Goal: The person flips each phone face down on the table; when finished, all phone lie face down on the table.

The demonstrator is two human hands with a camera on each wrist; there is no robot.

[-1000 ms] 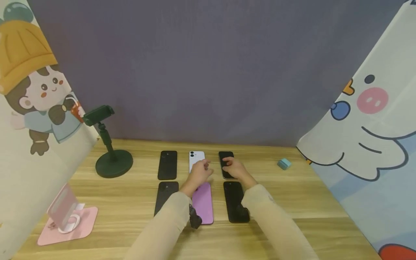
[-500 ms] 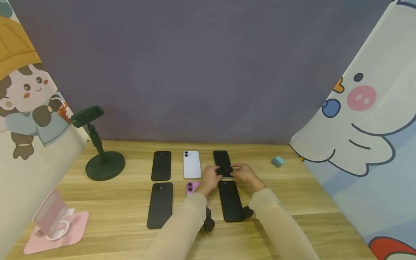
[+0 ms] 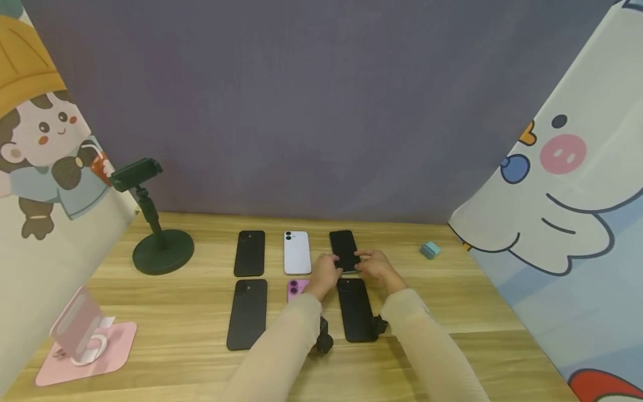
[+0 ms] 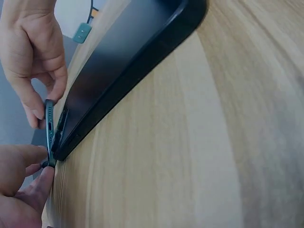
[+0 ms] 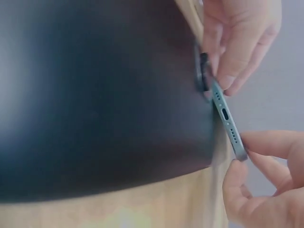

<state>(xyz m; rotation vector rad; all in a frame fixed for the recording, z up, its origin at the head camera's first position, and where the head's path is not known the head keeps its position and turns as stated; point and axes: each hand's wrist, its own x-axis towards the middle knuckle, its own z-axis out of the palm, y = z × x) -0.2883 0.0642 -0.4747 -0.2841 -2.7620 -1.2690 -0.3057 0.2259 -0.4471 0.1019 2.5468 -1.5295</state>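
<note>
Both hands are at the near end of a smartphone (image 3: 344, 249) with a dark face up and a greenish frame, in the back row on the right. My left hand (image 3: 324, 274) pinches its near left corner. At the near right corner my right hand (image 3: 378, 267) pinches it between thumb and fingers. The charging port edge (image 5: 225, 114) faces me in the right wrist view, between the two hands. Just in front lies a black phone (image 3: 356, 312), camera bump up, under the space between my forearms. A purple phone (image 3: 296, 287) is mostly hidden by my left arm.
A white phone (image 3: 297, 254) and two dark phones, one back (image 3: 249, 254) and one front (image 3: 247, 315), lie to the left. Farther left stand a dark green phone stand (image 3: 161, 251) and a pink stand (image 3: 87, 340). A turquoise block (image 3: 430, 250) sits at right.
My left hand has moved right, from over the white phone to the back right phone. My right hand has come down to that phone's near corner. The last half second shows little movement.
</note>
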